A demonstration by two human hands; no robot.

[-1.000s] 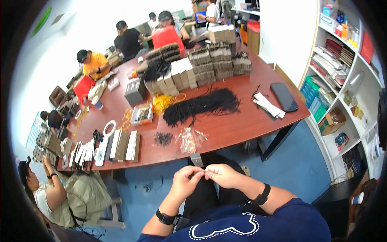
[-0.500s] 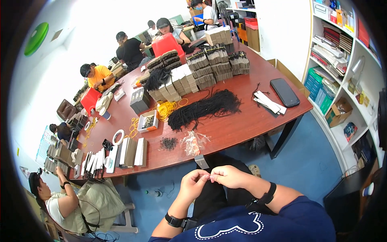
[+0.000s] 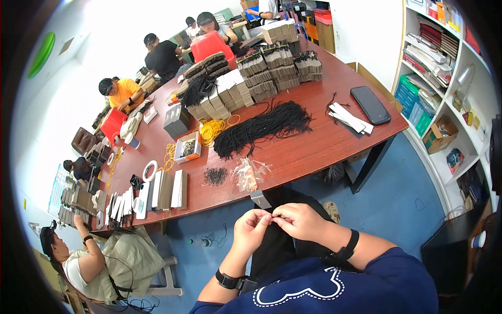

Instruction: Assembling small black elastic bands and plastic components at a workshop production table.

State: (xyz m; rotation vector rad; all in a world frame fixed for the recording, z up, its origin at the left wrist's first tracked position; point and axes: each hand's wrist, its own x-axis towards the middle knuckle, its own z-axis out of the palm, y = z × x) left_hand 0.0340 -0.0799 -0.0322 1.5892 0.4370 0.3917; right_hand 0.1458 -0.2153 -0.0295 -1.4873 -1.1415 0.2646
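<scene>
Left hand [image 3: 252,231] and right hand [image 3: 301,222] nearly meet at the fingertips, each grip pinched closed, perhaps on something tiny, before the table [image 3: 324,154] bearing black cords [image 3: 261,129].

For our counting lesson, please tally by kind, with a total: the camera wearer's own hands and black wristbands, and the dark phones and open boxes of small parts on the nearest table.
Left hand and right hand: 2
Black wristbands: 2
Dark phone: 1
Open box of small parts: 1
Total: 6
</scene>
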